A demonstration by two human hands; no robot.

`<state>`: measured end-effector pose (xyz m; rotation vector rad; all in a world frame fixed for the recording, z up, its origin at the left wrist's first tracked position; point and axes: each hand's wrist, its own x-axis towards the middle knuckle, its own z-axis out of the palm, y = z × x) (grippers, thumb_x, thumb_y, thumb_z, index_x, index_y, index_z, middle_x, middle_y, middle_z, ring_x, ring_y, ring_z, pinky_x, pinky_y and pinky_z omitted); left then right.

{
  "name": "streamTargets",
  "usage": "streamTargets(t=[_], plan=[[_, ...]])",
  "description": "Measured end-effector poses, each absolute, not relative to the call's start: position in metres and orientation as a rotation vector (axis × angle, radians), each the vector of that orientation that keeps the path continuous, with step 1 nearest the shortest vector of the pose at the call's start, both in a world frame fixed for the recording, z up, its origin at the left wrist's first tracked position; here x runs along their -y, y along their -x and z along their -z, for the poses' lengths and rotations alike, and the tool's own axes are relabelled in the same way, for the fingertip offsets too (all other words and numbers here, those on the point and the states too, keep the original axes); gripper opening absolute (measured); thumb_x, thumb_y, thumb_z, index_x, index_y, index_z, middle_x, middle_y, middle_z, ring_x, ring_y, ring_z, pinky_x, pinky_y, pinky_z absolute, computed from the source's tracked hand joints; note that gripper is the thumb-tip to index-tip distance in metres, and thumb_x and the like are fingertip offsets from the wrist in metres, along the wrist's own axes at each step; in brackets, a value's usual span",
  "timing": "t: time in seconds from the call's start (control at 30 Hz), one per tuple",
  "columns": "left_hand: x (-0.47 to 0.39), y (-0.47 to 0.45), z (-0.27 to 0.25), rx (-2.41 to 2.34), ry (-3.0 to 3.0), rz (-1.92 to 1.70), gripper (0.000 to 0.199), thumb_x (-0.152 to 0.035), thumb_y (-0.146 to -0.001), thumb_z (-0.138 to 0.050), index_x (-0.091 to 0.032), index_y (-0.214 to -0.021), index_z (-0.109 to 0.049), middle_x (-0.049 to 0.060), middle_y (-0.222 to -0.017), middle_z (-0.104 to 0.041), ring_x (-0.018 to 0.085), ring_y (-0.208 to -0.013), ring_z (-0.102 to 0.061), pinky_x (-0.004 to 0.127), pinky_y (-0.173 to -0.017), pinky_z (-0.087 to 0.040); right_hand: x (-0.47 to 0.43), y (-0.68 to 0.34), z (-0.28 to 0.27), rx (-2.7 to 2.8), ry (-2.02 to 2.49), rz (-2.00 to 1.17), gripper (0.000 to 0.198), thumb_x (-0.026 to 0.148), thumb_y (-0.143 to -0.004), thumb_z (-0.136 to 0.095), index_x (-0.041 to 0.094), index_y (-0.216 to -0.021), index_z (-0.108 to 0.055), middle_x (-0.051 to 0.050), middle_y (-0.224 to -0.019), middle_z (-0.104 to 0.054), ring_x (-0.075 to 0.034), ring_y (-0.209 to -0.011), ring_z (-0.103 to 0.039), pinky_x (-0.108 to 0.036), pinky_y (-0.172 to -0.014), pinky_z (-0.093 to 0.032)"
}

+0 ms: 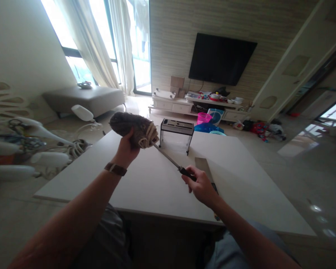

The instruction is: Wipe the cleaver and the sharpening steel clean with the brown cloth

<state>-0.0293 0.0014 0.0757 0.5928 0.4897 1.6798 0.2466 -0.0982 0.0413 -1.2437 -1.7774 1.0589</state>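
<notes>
My left hand (128, 148) grips a bulky, rough, dark brown-grey lump (126, 125) and holds it up above the white table (145, 179). A pale, layered, folded-looking surface shows at the lump's right end; its exact kind is unclear. In my right hand (200, 184) is a black-handled tool with a long, thin metal shaft (168, 157). The shaft points up and left, and its tip meets the pale end of the lump; whether it goes inside is hidden. Under and beyond my right hand lies a flat, wide-bladed metal tool (204, 167) with a dark handle, partly covered by the hand.
A clear box with a black frame (176, 136) stands at the table's far edge. Beyond are a pink basket (203, 118), a low white cabinet (172, 105) and a wall-mounted TV (221, 58). White lamp-like pieces (50, 159) crowd the left side, near a grey bench (86, 99).
</notes>
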Motion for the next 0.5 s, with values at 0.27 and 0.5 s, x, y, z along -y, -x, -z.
streamTargets(t=[0.27, 0.5], plan=[[0.020, -0.007, -0.061, -0.441, -0.601, -1.466, 0.038, -0.030, -0.093, -0.066, -0.014, -0.127, -0.067, 0.013, -0.130, -0.071, 0.030, -0.131, -0.059, 0.051, -0.119, -0.041, 0.096, -0.241, -0.032, 1.683, 1.234, -0.968, 0.017, 0.038, -0.092, -0.061, 0.020, -0.090, -0.059, 0.001, -0.073, -0.065, -0.013, -0.054, -0.056, -0.024, -0.050, -0.043], [0.049, -0.063, -0.027, -0.527, -0.689, -1.329, 0.045, -0.018, -0.065, -0.090, -0.015, -0.107, -0.074, 0.011, -0.111, -0.077, 0.029, -0.109, -0.071, 0.048, -0.112, -0.047, 0.096, -0.238, -0.022, 1.766, 1.289, -0.674, 0.015, 0.030, -0.085, -0.061, 0.018, -0.093, -0.065, -0.010, -0.087, -0.074, -0.025, -0.080, -0.066, -0.034, -0.071, -0.049]])
